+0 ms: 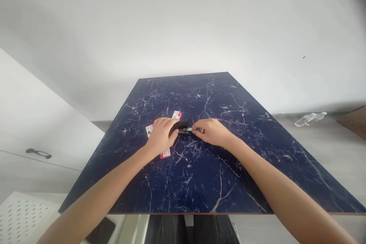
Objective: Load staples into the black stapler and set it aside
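Low over the middle of the dark blue marbled table [200, 183] is a black stapler [181, 125] with bare metal showing along its side. My left hand [161, 134] wraps its fingers round the stapler's left end and covers much of it. A small silver metal part [189, 129] sticks out at the right end. The thumb and fingertips of my right hand [211, 130] pinch there, on the metal part. Beneath and behind my left hand lies red and white printed packaging [165, 154], partly hidden, with another printed corner [177, 114] above the stapler.
A white wall rises behind the table's far edge. To the left is a white cabinet front with a dark handle [38, 153]. On the floor at the right lie a clear plastic bottle [310, 118] and a brown cardboard box [354, 122].
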`<state>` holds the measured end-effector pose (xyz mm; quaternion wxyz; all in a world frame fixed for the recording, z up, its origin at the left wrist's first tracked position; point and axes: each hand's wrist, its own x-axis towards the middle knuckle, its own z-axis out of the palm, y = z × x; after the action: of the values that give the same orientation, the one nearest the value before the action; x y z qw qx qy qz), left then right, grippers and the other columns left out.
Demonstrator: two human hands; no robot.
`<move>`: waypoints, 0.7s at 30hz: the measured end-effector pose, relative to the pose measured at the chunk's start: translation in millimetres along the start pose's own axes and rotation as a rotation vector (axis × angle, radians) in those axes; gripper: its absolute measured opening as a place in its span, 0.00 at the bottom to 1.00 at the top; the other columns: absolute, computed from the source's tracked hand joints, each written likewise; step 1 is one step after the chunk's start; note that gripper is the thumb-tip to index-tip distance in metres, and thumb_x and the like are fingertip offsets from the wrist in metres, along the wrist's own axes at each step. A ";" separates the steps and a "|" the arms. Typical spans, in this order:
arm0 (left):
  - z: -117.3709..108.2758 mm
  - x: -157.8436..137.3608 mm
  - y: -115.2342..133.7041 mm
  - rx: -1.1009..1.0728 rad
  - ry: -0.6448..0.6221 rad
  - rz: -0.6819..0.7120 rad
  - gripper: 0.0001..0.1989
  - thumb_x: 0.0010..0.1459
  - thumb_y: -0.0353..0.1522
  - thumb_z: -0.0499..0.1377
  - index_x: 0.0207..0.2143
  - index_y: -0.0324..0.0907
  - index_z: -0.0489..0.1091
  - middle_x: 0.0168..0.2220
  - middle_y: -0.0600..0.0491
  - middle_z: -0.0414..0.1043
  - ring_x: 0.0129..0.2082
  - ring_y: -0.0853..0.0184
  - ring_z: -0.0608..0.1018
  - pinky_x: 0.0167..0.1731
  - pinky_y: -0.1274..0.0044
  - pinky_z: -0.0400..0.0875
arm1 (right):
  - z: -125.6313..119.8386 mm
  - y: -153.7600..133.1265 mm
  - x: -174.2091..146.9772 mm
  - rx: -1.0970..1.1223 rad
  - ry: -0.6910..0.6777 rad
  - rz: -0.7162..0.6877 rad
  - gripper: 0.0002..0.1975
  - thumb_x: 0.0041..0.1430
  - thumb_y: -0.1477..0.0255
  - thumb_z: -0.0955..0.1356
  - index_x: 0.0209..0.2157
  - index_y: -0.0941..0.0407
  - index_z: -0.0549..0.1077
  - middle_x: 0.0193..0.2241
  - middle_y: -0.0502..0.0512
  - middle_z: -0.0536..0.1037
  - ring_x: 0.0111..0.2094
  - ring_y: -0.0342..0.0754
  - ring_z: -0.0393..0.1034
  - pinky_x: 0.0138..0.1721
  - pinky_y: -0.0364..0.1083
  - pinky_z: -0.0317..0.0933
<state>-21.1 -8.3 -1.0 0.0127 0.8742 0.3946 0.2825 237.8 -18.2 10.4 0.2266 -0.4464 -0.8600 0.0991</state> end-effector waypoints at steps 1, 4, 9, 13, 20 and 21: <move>-3.9 0.8 -3.4 0.003 -0.020 0.011 0.18 0.66 0.33 0.57 0.58 0.47 0.67 0.52 0.46 0.75 0.54 0.51 0.73 0.55 0.54 0.65 | -2.1 -0.8 -0.2 -0.017 0.009 0.023 0.06 0.64 0.70 0.67 0.35 0.53 0.77 0.32 0.52 0.81 0.30 0.46 0.73 0.31 0.43 0.59; -21.0 3.4 -23.8 -0.013 -0.160 0.066 0.25 0.64 0.38 0.61 0.62 0.48 0.65 0.55 0.46 0.74 0.56 0.50 0.72 0.56 0.56 0.66 | -8.3 -4.9 -1.6 -0.094 0.021 0.123 0.05 0.62 0.70 0.68 0.32 0.53 0.73 0.28 0.50 0.78 0.27 0.46 0.69 0.28 0.44 0.55; -41.1 4.3 -63.5 -0.118 -0.376 -0.083 0.19 0.59 0.45 0.63 0.49 0.47 0.76 0.42 0.46 0.76 0.41 0.56 0.78 0.39 0.68 0.73 | -3.4 -19.1 -5.8 -0.119 -0.120 0.064 0.09 0.60 0.67 0.69 0.27 0.54 0.69 0.27 0.51 0.75 0.25 0.45 0.65 0.26 0.45 0.49; -40.1 5.7 -69.6 -0.165 -0.434 -0.215 0.18 0.56 0.48 0.65 0.41 0.46 0.79 0.37 0.48 0.74 0.33 0.59 0.77 0.32 0.72 0.69 | 10.9 -31.3 -6.5 -0.109 -0.122 0.034 0.09 0.60 0.66 0.70 0.29 0.55 0.71 0.31 0.52 0.73 0.26 0.44 0.64 0.28 0.45 0.51; -43.9 13.4 -58.8 -0.192 -0.483 -0.265 0.17 0.54 0.47 0.65 0.41 0.47 0.79 0.37 0.51 0.75 0.33 0.61 0.77 0.29 0.74 0.66 | 21.9 -45.4 -1.5 -0.056 -0.146 -0.008 0.10 0.61 0.66 0.69 0.29 0.56 0.72 0.37 0.54 0.70 0.26 0.42 0.61 0.30 0.44 0.54; -44.5 14.1 -57.9 -0.198 -0.489 -0.269 0.17 0.54 0.47 0.65 0.41 0.47 0.79 0.37 0.51 0.76 0.32 0.61 0.77 0.29 0.74 0.65 | 22.2 -46.2 -1.2 -0.056 -0.148 -0.007 0.09 0.60 0.66 0.69 0.29 0.56 0.72 0.37 0.54 0.70 0.26 0.42 0.61 0.30 0.44 0.54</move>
<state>-75.6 32.4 29.0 0.2299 0.8508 0.4626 0.0961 194.3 -45.3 7.8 0.1500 -0.4411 -0.8784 0.1069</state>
